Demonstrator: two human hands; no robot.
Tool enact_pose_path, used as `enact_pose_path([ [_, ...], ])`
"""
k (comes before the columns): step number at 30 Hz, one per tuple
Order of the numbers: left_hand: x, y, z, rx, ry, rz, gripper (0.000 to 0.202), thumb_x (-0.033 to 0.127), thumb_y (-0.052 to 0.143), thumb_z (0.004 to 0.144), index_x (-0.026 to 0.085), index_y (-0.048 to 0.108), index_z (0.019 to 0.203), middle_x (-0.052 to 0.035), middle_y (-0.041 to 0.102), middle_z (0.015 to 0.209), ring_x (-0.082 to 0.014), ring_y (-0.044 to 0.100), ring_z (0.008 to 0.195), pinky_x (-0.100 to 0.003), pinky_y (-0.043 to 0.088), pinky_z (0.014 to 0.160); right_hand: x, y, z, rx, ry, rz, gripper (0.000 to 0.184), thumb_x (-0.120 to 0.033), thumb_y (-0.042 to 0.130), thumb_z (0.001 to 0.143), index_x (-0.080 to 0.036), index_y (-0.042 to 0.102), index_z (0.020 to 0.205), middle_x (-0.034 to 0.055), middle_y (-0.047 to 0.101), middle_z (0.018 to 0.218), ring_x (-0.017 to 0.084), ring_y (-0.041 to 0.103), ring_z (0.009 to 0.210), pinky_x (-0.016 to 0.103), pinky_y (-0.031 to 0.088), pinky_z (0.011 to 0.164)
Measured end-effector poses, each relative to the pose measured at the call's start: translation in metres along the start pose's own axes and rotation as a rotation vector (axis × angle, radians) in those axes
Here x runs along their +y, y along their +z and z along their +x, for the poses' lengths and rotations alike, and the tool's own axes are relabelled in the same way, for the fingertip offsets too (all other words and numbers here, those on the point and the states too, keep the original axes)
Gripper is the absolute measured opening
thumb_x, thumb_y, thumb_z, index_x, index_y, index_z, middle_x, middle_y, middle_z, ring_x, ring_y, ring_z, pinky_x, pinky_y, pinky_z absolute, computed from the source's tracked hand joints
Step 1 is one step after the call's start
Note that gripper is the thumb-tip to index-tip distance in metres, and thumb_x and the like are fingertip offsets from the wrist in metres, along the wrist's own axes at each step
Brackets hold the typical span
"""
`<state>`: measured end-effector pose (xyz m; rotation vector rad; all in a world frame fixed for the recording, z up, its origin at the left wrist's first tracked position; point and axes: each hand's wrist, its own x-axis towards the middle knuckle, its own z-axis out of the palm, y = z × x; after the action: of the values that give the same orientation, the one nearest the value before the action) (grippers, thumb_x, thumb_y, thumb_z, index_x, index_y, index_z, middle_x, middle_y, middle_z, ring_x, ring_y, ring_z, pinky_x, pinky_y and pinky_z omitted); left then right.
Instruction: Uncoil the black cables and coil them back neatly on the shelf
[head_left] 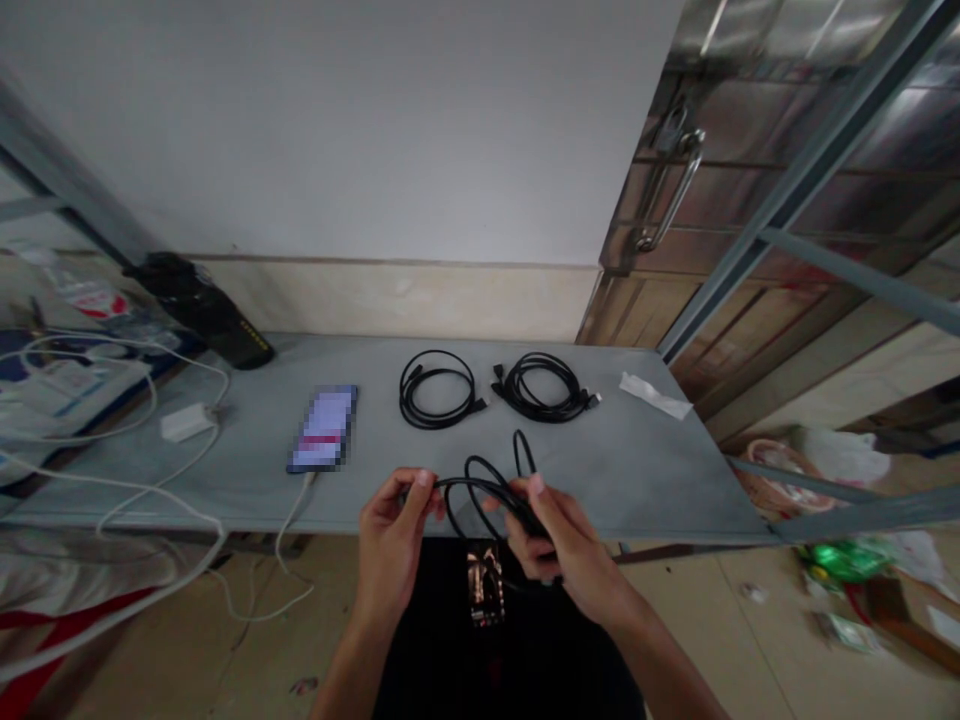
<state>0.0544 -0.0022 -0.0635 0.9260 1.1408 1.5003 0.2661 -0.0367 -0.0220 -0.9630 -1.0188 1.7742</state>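
Between my two hands, at the front edge of the grey table, is a loosely looped black cable (480, 482). My left hand (397, 525) pinches one stretch of it between thumb and fingers. Several of its loops are gathered in my right hand (551, 530), thumb on top. Behind my hands, two coiled black cables lie flat on the table: a thinner coil (433, 424) on the left and a thicker coil (540, 415) on the right, with plugs showing at their ends.
A phone (324, 430) with a white charging cord lies left of my hands. Farther left are a white adapter (187, 422), a dark bottle (214, 315) and tangled white cords. A white strip (655, 396) lies at the right. Metal posts (795, 190) frame the table (645, 490).
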Motion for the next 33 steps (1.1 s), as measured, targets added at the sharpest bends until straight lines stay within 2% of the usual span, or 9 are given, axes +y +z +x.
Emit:
enact_pose_path([
  [3, 0.011, -0.005, -0.004, -0.057, 0.135, 0.24, 0.032, 0.052, 0.087, 0.095, 0.022, 0.08, 0.092, -0.0037, 0.073, 0.083, -0.02, 0.068, 0.08, -0.03, 0.056, 0.079, -0.004, -0.011, -0.004, 0.01, -0.007, -0.027, 0.073, -0.089, 0.055, 0.102, -0.017, 0.068, 0.102, -0.0092, 0.035, 0.066, 0.007, 0.025, 0.053, 0.022, 0.019, 0.047],
  [5, 0.027, -0.003, -0.007, -0.114, 0.281, 0.407, 0.031, 0.046, 0.093, 0.089, 0.025, 0.085, 0.11, -0.0092, 0.08, 0.109, -0.0279, 0.073, 0.104, -0.038, 0.058, 0.098, -0.01, -0.015, -0.006, -0.024, -0.018, -0.135, 0.07, -0.087, 0.056, 0.103, -0.018, 0.063, 0.092, -0.0083, 0.039, 0.065, 0.007, 0.028, 0.053, 0.023, 0.022, 0.047],
  [8, 0.057, 0.011, -0.006, -0.27, 0.488, 0.602, 0.081, 0.035, 0.106, 0.073, 0.033, 0.075, 0.148, -0.0137, 0.068, 0.155, -0.0404, 0.06, 0.145, -0.054, 0.045, 0.127, -0.025, -0.019, -0.007, -0.112, -0.021, -0.362, 0.071, -0.084, 0.05, 0.108, -0.019, 0.058, 0.08, -0.0046, 0.046, 0.064, 0.008, 0.038, 0.055, 0.024, 0.027, 0.05],
  [11, 0.082, 0.03, 0.005, -0.501, 0.549, 0.682, 0.088, 0.031, 0.102, 0.078, 0.037, 0.067, 0.159, -0.0126, 0.06, 0.167, -0.0422, 0.051, 0.158, -0.061, 0.037, 0.134, -0.044, -0.021, -0.005, -0.192, -0.061, -0.462, 0.076, -0.083, 0.043, 0.111, -0.021, 0.052, 0.069, -0.0043, 0.044, 0.06, 0.009, 0.038, 0.054, 0.025, 0.028, 0.051],
  [14, 0.092, 0.045, 0.022, -0.669, 0.5, 0.673, 0.065, 0.031, 0.092, 0.091, 0.034, 0.071, 0.152, -0.012, 0.072, 0.15, -0.0362, 0.066, 0.142, -0.052, 0.049, 0.124, -0.06, -0.028, 0.003, -0.235, -0.069, -0.401, 0.077, -0.086, 0.039, 0.109, -0.024, 0.04, 0.064, -0.0075, 0.033, 0.056, 0.008, 0.026, 0.05, 0.027, 0.02, 0.049],
  [18, 0.079, 0.054, 0.038, -0.688, 0.42, 0.639, 0.01, 0.032, 0.08, 0.101, 0.022, 0.081, 0.104, -0.0046, 0.08, 0.094, -0.0229, 0.073, 0.087, -0.033, 0.055, 0.083, -0.066, -0.044, 0.02, -0.201, -0.118, -0.424, 0.078, -0.092, 0.038, 0.105, -0.026, 0.037, 0.063, -0.008, 0.031, 0.055, 0.009, 0.026, 0.049, 0.027, 0.024, 0.05],
  [23, 0.058, 0.058, 0.038, -0.626, 0.33, 0.623, 0.02, 0.039, 0.08, 0.102, 0.02, 0.079, 0.094, -0.0016, 0.075, 0.083, -0.0177, 0.063, 0.074, -0.028, 0.045, 0.067, -0.047, -0.064, 0.033, 0.102, -0.264, -0.53, 0.074, -0.088, 0.049, 0.105, -0.022, 0.055, 0.072, -0.0032, 0.048, 0.063, 0.012, 0.039, 0.058, 0.028, 0.031, 0.056],
  [29, 0.042, 0.06, 0.043, -0.577, 0.333, 0.602, 0.023, 0.041, 0.08, 0.1, 0.021, 0.079, 0.092, -0.0005, 0.071, 0.079, -0.0163, 0.058, 0.071, -0.028, 0.042, 0.067, -0.027, -0.069, 0.041, 0.197, -0.312, -0.566, 0.073, -0.085, 0.046, 0.108, -0.021, 0.06, 0.076, -0.0002, 0.054, 0.069, 0.016, 0.048, 0.066, 0.029, 0.036, 0.062],
  [33, 0.015, 0.052, 0.049, -0.53, 0.241, 0.619, 0.039, 0.052, 0.081, 0.098, 0.021, 0.067, 0.079, 0.0045, 0.055, 0.065, -0.0134, 0.047, 0.063, -0.026, 0.036, 0.06, -0.008, -0.072, 0.056, 0.245, -0.338, -0.569, 0.077, -0.088, 0.04, 0.107, -0.023, 0.051, 0.068, -0.0016, 0.047, 0.064, 0.016, 0.044, 0.064, 0.031, 0.035, 0.063],
])
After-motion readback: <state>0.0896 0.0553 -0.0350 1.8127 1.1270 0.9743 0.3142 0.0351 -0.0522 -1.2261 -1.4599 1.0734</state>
